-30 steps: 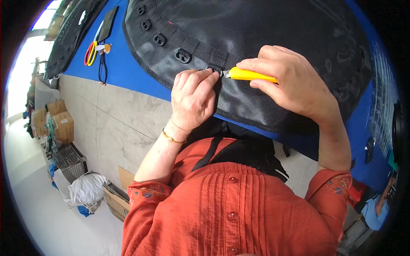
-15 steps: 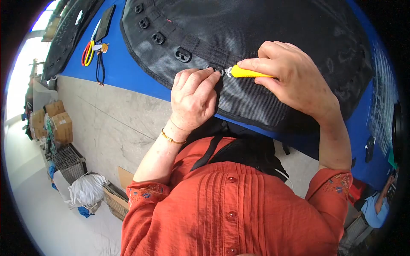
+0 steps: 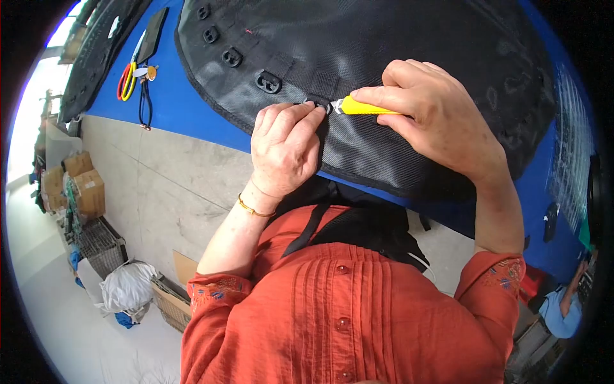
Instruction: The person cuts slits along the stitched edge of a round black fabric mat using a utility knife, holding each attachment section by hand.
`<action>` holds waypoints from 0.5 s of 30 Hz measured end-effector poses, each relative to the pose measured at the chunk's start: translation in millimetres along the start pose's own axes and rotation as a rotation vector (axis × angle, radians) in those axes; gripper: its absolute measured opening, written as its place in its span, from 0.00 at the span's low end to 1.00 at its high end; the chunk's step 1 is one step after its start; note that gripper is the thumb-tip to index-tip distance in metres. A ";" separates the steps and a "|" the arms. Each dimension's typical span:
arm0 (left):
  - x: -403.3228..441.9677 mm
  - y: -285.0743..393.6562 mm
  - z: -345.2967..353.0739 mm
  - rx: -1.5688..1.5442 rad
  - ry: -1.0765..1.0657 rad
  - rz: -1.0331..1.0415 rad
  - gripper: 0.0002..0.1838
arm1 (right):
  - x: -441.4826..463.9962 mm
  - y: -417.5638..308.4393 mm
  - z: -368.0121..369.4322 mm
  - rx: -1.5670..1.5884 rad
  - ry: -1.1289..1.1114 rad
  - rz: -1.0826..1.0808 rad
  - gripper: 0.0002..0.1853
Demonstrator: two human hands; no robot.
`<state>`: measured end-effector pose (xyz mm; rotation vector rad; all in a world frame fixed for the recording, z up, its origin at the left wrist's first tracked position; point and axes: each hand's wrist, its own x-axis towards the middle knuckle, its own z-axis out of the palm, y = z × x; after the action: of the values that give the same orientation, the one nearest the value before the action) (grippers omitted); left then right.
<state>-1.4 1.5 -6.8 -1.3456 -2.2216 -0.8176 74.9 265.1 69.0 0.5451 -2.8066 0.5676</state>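
Note:
My right hand (image 3: pixel 435 118) is wrapped round a yellow utility knife (image 3: pixel 368 106), its short metal blade pointing left. The blade tip meets a black plastic buckle (image 3: pixel 327 106) at the lower edge of a large black mesh sheet (image 3: pixel 390 70). My left hand (image 3: pixel 286 147) is closed, its fingertips pinching the near side of that buckle, which they partly cover. Up and to the left, several similar black buckles (image 3: pixel 268 82) sit in a row along the sheet's curved edge, by a webbing strip (image 3: pixel 316 83).
The sheet lies on a blue table (image 3: pixel 185 125). At the table's left are scissors (image 3: pixel 128 80) with red and yellow handles, a dark flat object (image 3: pixel 152 35) and a corded tag (image 3: pixel 147 96). Cardboard boxes (image 3: pixel 89 192) stand on the floor. Another person's blue sleeve (image 3: pixel 559 313) shows at far right.
The whole view has shifted slightly, so the sheet, table and hands appear a little further left. Both hands keep nearly the same hold, with the knife blade still at the buckle.

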 end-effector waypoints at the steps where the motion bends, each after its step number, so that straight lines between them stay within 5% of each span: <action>1: 0.9 1.3 -0.5 -0.007 -0.004 -0.020 0.21 | 0.3 0.2 1.2 0.004 -0.004 0.000 0.15; 15: -0.7 -3.4 -1.3 -0.009 -0.016 -0.022 0.21 | 2.6 -0.7 2.6 -0.007 -0.004 -0.005 0.16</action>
<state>-4.0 -1.0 -7.2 -1.3391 -2.2515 -0.8284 72.4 262.6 67.6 0.5523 -2.8091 0.5565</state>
